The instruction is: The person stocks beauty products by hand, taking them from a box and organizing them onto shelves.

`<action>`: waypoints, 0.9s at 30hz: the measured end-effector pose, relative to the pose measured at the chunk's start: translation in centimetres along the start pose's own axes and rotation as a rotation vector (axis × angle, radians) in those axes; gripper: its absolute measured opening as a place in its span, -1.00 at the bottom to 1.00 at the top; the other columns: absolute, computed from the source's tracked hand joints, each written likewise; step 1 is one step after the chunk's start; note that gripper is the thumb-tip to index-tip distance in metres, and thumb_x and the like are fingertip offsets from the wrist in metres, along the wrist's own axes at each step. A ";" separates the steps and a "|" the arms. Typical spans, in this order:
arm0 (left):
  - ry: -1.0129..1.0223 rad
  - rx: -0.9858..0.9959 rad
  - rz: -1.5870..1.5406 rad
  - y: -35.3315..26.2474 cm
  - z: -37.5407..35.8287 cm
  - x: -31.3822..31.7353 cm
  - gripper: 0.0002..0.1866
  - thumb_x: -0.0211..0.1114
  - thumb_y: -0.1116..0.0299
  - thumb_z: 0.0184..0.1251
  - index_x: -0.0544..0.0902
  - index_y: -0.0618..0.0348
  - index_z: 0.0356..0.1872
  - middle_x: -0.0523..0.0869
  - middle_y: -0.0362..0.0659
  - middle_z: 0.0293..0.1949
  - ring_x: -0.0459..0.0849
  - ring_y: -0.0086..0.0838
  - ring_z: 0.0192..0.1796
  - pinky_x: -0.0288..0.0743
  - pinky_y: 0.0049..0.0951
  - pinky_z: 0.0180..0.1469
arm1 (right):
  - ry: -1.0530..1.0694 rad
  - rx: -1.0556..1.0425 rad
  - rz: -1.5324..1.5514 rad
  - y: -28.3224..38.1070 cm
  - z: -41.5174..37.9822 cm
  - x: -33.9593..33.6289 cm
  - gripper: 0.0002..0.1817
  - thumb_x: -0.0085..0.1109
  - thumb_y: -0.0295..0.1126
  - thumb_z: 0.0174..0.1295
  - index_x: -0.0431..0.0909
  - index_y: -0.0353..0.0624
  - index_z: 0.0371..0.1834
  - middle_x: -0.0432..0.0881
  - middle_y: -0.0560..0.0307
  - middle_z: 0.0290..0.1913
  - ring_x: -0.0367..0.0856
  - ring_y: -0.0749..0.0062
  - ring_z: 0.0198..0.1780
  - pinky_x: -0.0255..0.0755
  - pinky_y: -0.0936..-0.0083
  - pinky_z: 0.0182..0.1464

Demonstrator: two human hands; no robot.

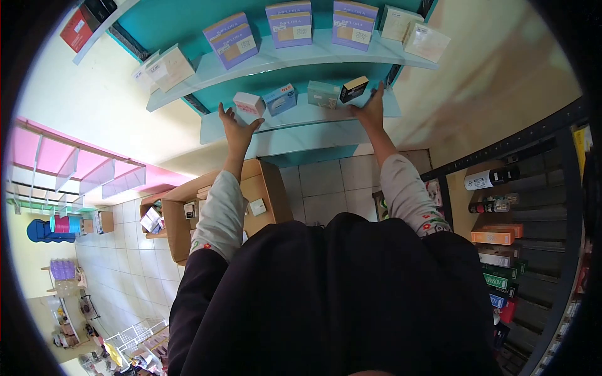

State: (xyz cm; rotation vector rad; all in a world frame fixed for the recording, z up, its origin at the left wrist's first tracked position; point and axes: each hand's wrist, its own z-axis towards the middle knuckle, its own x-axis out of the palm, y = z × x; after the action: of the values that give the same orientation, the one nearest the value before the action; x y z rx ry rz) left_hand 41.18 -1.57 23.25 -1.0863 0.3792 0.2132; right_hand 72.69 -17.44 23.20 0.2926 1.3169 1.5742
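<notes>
Four small boxes stand in a row on the lower wall shelf [288, 121]. At the left is a white box with pink print [249, 104], beside a blue box [280, 99]. Farther right come a pale green box [323, 94] and a black box with a gold top [354, 89], which leans at an angle. My left hand [237, 130] is open at the shelf's front edge, thumb and fingers spread just left of and below the white box. Nearest the black box, on its right side, my right hand [371, 111] is open too, with fingers apart.
The upper shelf [263, 59] bears purple boxes [290, 25] and cream boxes [170, 67]. Below on the tiled floor stands an open cardboard carton [274, 188] with small boxes inside. A dark rack [545, 188] of cartons and bottles runs along the right.
</notes>
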 end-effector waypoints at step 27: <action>-0.311 -0.470 0.190 12.5 -26.3 -27.0 0.06 0.50 0.46 -0.17 -0.02 0.15 0.38 0.08 0.06 0.23 0.38 -0.17 0.09 0.38 -0.20 0.07 | 0.684 -0.108 0.004 7.4 -28.7 13.0 -0.56 0.12 -0.61 0.02 0.33 -0.09 0.00 0.32 0.05 0.00 0.48 0.30 -0.10 0.45 0.37 -0.06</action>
State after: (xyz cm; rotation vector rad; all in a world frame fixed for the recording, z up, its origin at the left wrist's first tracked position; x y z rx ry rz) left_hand 6.95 -18.93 13.05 -1.4520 0.1519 0.6559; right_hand 42.33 -23.17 13.57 -0.3466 1.7244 1.8186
